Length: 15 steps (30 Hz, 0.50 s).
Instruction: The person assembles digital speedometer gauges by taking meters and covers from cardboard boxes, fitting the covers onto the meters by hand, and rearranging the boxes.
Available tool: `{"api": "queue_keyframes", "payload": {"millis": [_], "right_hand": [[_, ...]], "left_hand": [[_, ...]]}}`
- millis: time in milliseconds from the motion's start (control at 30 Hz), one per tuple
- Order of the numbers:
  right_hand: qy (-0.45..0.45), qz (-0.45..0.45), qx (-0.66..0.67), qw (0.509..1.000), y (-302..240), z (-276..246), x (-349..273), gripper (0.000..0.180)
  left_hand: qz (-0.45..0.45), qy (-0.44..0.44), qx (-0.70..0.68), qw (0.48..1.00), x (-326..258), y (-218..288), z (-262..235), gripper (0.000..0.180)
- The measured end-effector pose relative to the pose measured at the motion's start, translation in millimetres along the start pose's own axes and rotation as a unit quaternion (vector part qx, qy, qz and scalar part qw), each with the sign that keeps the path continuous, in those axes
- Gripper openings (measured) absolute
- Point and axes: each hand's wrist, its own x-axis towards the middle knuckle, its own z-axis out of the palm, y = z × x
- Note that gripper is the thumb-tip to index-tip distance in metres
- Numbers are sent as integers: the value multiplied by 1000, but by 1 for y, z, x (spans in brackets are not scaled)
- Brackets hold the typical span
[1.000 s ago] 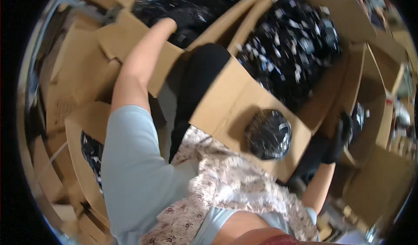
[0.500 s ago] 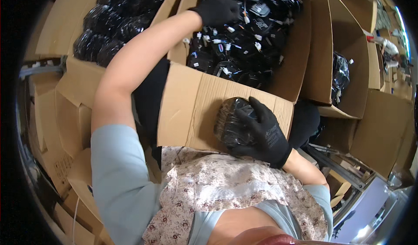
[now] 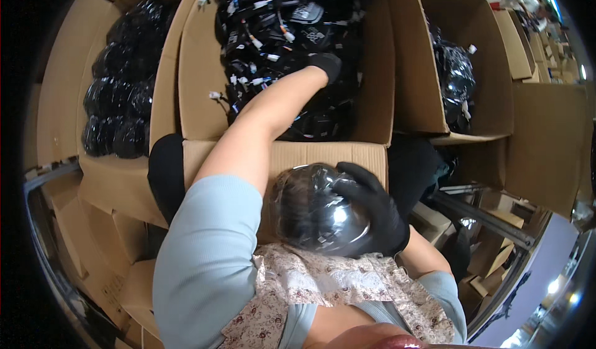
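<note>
My left hand (image 3: 328, 67), in a black glove, reaches down among black parts (image 3: 298, 45) in the middle cardboard box. Its fingers are lost against the dark parts. Many of these parts carry thin wires with small white plugs. Close to my body, my right hand (image 3: 375, 215), also gloved in black, wraps round the right side of a rounded black bundle (image 3: 320, 209). Shiny clear film covers the bundle, and it rests over the near flap (image 3: 335, 153) of the box, against my floral apron (image 3: 323, 281).
To the left, an open box (image 3: 68, 94) holds rows of black film-wrapped bundles (image 3: 118, 107). Another carton (image 3: 496, 94) on the right has a wrapped bundle (image 3: 458, 76) inside. A metal rail (image 3: 484, 215) runs at the lower right, beside more cartons.
My left hand has gone deeper into the parts, and its fingers have dropped from sight. The bundle under my right hand now shows a rounder, glossier side. The whole view has shifted.
</note>
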Motion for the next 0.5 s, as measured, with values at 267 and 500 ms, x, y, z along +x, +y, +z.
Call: {"api": "queue_keyframes", "payload": {"millis": [267, 500], "right_hand": [[150, 99, 36, 983, 33, -22, -59, 95], [210, 53, 192, 957, 38, -31, -23, 72]], "left_hand": [[40, 157, -302, 939, -77, -38, -94, 27], [110, 388, -244, 882, -191, 24, -177, 26]]}}
